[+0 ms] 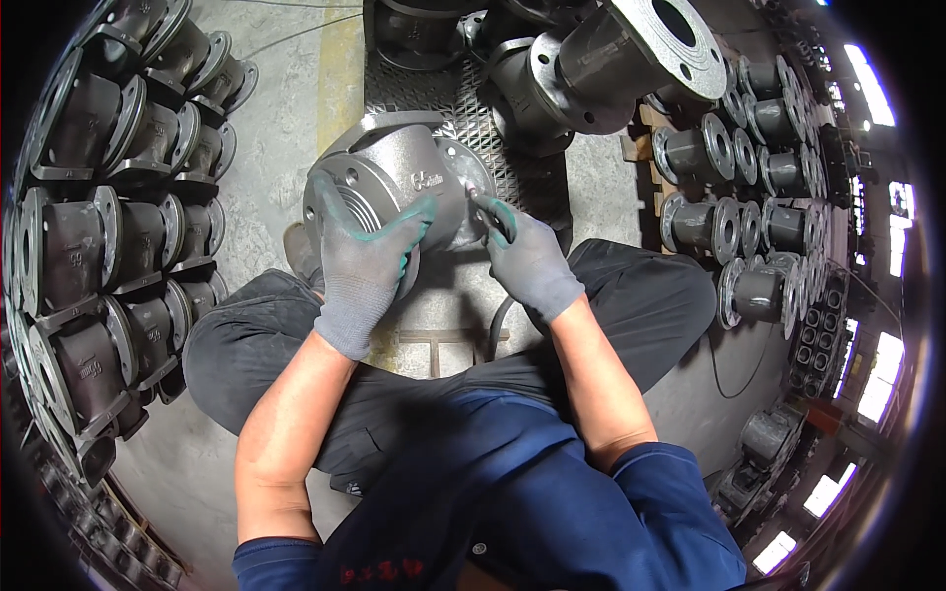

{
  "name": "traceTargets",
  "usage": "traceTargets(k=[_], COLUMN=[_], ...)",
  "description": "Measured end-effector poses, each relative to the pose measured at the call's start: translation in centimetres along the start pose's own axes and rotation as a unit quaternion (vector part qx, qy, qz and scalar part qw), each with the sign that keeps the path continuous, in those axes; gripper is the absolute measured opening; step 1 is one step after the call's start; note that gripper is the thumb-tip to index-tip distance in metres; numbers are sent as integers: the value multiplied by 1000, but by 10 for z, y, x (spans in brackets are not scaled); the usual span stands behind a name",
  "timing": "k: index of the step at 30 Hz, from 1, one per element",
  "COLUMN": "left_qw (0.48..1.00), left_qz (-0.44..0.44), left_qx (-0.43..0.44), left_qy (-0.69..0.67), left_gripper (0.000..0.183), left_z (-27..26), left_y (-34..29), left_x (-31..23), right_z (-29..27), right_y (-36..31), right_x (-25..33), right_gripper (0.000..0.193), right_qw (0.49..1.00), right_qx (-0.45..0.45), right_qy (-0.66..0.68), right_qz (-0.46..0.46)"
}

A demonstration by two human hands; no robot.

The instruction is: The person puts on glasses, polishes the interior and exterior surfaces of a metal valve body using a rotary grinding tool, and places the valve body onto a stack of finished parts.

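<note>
A grey cast-metal flanged valve body (409, 163) lies tilted in front of me, between my knees. My left hand (367, 246), in a grey glove with green-coated fingers, grips its near-left flange, thumb along the body. The ringed bore of that flange shows beside the fingers. My right hand (527, 251), gloved alike, is closed round a slim tool (473, 193) whose pinkish tip meets the valve body by its right flange (473, 167). Most of the tool is hidden in the fist, so its exact kind does not show.
More flanged valve bodies (601, 69) lie on a dark patterned metal plate (458, 106) ahead. Stacked rows of similar castings (74, 246) rise at the left, and others (695, 153) sit on the right by a wooden pallet (645, 148). A dark hose (498, 325) hangs below my right hand.
</note>
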State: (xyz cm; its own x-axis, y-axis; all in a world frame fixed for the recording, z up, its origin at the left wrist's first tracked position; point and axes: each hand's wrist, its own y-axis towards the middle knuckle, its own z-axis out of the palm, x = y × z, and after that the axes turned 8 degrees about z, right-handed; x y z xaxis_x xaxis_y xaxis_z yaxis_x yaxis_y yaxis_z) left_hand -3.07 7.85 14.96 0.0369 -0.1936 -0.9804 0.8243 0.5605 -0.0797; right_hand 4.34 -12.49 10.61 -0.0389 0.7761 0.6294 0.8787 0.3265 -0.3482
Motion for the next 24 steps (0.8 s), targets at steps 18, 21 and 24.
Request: traceTargets(k=[18, 21, 24], left_qw=[996, 999, 998], left_qz=[-88, -49, -28], left_qx=[13, 21, 46], left_qy=[1, -7, 38], left_gripper=[69, 72, 83], left_z=[-10, -11, -24], left_y=[7, 9, 8], left_x=[14, 17, 19], right_z=[-9, -10, -11], right_y=[36, 43, 43], right_x=[2, 6, 11], right_gripper=[46, 46, 46], right_qw=[997, 1000, 1000], right_qx=[3, 16, 24], right_qy=[68, 22, 7], right_qz=[-41, -12, -2])
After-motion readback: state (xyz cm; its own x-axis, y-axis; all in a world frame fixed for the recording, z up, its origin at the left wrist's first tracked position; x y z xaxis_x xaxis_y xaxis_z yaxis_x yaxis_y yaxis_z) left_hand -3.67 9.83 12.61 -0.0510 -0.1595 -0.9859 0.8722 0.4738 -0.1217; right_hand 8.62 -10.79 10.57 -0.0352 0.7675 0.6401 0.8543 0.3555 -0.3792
